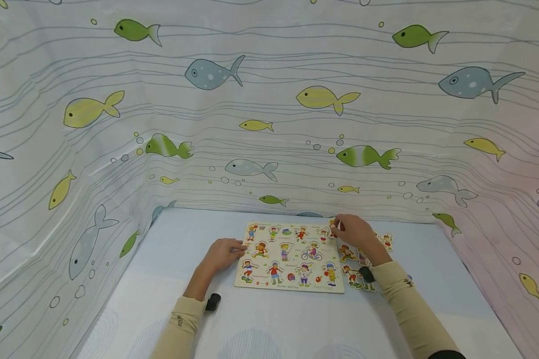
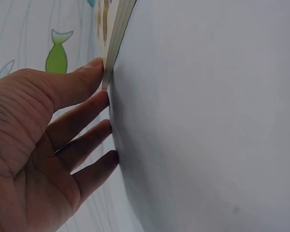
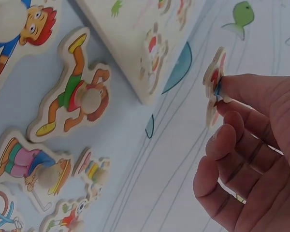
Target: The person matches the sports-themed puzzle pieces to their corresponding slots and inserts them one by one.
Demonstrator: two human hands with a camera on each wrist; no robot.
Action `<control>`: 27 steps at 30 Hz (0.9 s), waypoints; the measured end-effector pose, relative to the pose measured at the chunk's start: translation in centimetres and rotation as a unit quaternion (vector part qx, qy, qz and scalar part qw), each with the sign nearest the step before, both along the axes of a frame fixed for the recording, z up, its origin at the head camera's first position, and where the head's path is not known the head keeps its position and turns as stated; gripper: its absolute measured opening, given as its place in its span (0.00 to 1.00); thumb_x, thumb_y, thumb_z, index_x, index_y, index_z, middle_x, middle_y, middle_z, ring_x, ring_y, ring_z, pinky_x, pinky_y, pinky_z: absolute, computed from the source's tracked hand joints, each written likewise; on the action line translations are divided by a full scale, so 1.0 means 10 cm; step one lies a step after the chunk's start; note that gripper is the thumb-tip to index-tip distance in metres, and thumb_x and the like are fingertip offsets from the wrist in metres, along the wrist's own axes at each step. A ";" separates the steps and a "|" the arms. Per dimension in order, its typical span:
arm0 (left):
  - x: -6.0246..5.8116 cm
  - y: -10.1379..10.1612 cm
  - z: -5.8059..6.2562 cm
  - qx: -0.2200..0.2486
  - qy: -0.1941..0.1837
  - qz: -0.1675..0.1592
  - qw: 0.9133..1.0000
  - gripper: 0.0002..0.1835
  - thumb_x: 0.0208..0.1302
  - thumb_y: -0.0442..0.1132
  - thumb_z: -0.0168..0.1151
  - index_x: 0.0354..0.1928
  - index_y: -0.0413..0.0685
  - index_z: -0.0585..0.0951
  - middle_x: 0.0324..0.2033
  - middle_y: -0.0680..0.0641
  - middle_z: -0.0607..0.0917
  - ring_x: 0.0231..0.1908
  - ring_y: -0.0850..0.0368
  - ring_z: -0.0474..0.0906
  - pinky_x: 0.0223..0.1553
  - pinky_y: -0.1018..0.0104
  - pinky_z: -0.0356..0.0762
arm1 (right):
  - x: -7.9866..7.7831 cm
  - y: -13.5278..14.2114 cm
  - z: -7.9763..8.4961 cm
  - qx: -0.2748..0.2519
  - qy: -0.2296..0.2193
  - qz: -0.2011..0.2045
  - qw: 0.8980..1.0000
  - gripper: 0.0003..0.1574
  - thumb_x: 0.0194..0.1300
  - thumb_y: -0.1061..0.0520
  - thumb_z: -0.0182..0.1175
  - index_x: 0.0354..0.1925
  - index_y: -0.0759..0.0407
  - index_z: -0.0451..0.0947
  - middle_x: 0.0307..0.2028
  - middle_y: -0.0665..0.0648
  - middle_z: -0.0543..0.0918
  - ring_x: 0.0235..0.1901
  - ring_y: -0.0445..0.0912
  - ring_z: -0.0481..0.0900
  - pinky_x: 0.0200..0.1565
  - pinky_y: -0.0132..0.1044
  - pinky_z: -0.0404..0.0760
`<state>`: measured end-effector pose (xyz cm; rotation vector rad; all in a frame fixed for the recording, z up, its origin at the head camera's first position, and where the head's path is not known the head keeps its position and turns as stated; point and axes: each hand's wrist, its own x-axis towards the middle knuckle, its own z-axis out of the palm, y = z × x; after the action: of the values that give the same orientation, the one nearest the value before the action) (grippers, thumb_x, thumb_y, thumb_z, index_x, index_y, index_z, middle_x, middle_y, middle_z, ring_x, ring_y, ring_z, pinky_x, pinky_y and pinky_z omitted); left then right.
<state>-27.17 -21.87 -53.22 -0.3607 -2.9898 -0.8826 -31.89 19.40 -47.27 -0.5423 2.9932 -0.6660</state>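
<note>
A wooden puzzle board (image 1: 334,253) with printed sports figures lies flat on the table. My left hand (image 1: 224,255) is at its left edge; in the left wrist view the thumb tip meets the board's edge and the lower fingertips touch the tabletop. Above the board's far right corner, my right hand (image 1: 357,234) pinches a small wooden figure puzzle piece (image 3: 213,84) between thumb and index finger. That piece shows nearly edge-on in the right wrist view, its picture mostly turned away. The other fingers curl toward the palm.
Several knobbed pieces lie right of the board, among them a runner piece (image 3: 72,99) and a golfer piece (image 3: 36,169). The right forearm hides some. A fish-patterned curtain (image 1: 287,144) stands behind the pale blue table (image 1: 179,234).
</note>
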 end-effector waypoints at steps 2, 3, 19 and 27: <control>0.00 0.00 0.00 -0.001 -0.002 0.001 1.000 0.10 0.61 0.38 0.70 0.44 0.49 0.89 0.52 0.46 0.85 0.59 0.45 0.76 0.63 0.46 0.68 | 0.01 -0.03 0.00 0.000 0.000 0.002 1.000 0.11 0.70 0.51 0.61 0.43 0.57 0.80 0.22 0.50 0.73 0.18 0.45 0.68 0.19 0.37 0.66; 0.00 0.00 -0.01 -0.001 -0.003 0.002 1.000 0.10 0.61 0.39 0.70 0.44 0.49 0.89 0.52 0.46 0.85 0.59 0.45 0.76 0.63 0.46 0.68 | 0.01 -0.05 0.00 -0.001 0.001 0.003 1.000 0.11 0.70 0.51 0.61 0.43 0.57 0.80 0.22 0.50 0.74 0.18 0.45 0.68 0.19 0.38 0.67; 0.00 0.00 -0.03 -0.003 -0.004 0.007 1.000 0.10 0.60 0.39 0.70 0.44 0.50 0.89 0.52 0.48 0.85 0.59 0.46 0.76 0.64 0.46 0.68 | 0.06 -0.30 -0.04 -0.012 0.011 0.020 1.000 0.09 0.70 0.51 0.61 0.42 0.54 0.81 0.22 0.49 0.73 0.18 0.44 0.68 0.19 0.37 0.66; 0.02 0.01 0.01 0.001 -0.001 0.007 1.000 0.10 0.61 0.39 0.70 0.44 0.48 0.89 0.52 0.47 0.85 0.59 0.45 0.76 0.63 0.46 0.69 | 0.07 -0.43 -0.08 -0.032 0.018 0.042 0.998 0.09 0.70 0.50 0.62 0.42 0.54 0.81 0.22 0.48 0.73 0.17 0.44 0.67 0.18 0.37 0.66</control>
<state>-27.01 -21.79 -53.09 -0.3398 -2.9896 -0.8849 -31.15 15.08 -48.06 -0.6860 2.9722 -0.7564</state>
